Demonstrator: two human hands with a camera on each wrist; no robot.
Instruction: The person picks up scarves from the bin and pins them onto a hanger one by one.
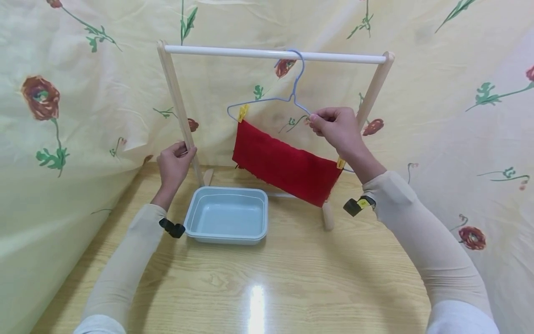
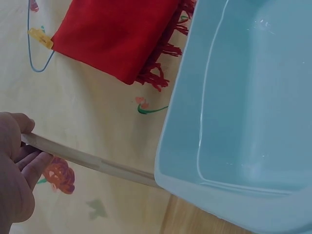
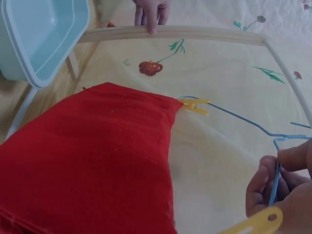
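My right hand pinches the right arm of a blue wire hanger, whose hook loops over the white bar of a wooden rack. From the hanger hangs a folded red fringed cloth, clipped by a yellow clothespin at its left corner and another clothespin at its right. The cloth slants, its right end lower. With thumb and fingers, my left hand holds the rack's left wooden post. The left wrist view shows that post between thumb and fingers.
A light blue plastic basin stands on the wood-grain table, by the foot of the left post. The rack's right post rises behind my right hand. Flower-printed fabric covers the back and sides.
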